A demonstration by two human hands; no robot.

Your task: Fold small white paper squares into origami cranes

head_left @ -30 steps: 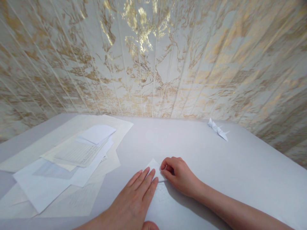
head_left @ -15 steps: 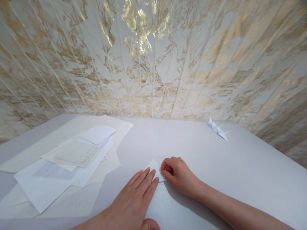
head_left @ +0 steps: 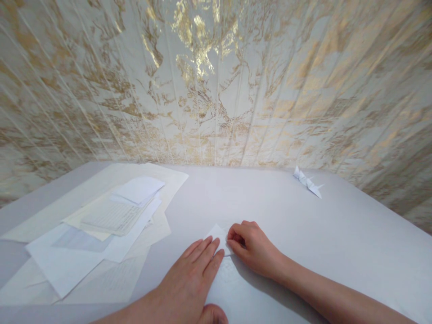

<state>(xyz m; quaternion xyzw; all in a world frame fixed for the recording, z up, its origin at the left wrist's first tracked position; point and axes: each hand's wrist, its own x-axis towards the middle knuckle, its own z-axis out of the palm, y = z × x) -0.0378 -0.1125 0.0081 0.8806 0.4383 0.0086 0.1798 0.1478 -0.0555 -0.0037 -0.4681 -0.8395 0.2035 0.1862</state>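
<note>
A small folded piece of white paper (head_left: pixel 218 232) lies on the table in front of me, its pointed corner facing away. My left hand (head_left: pixel 191 274) rests flat across its left part, fingers stretched out and pressing down. At the paper's right edge, my right hand (head_left: pixel 254 247) is closed in a pinch, thumb against curled fingers. These fingers hide the right corner of the sheet. The lower left of the paper is covered by my left fingers.
On the left spreads a loose pile of papers (head_left: pixel 67 265), with a handwritten sheet (head_left: pixel 111 218) and smaller white sheets (head_left: pixel 138 189) on top. Several folded paper figures (head_left: pixel 308 182) stand in a row at the back right. A gold-patterned curtain (head_left: pixel 216 90) hangs behind the white table (head_left: pixel 337 238).
Both hands keep nearly the same pose on the paper. The view has shifted very slightly, so the paper pile appears a little farther right.
</note>
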